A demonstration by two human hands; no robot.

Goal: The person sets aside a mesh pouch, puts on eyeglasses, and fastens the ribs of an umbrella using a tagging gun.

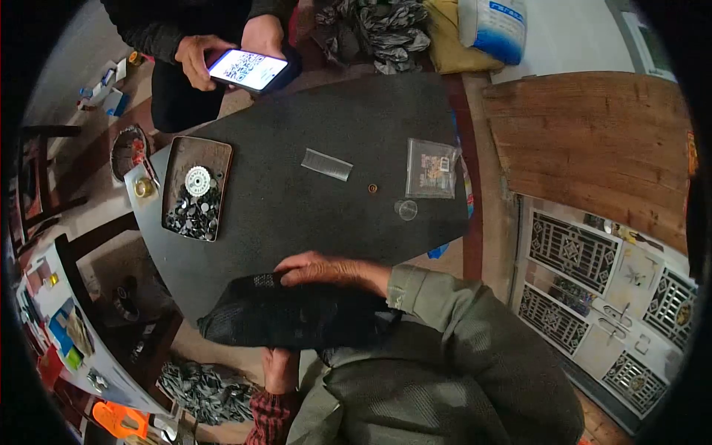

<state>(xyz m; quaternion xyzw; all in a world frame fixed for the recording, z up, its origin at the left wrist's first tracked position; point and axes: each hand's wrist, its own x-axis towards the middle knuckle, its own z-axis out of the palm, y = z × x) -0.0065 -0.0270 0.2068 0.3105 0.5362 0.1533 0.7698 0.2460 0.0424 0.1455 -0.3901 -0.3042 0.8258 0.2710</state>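
Black mesh fabric [297, 315]: probably light, limp; hold at edges. Right hand [319, 270] on far edge, left hand [279, 362] mostly hidden; can't tell either grip.

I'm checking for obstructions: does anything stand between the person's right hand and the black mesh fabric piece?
Nothing visible does: the right hand touches the black mesh fabric piece at its upper edge. Below it, only the left wrist shows; the hand itself is hidden.

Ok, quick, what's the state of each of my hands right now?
Left hand: mostly hidden by the long black fabric item; its grip cannot be told.
Right hand: touching that item's far edge; whether closed cannot be told.
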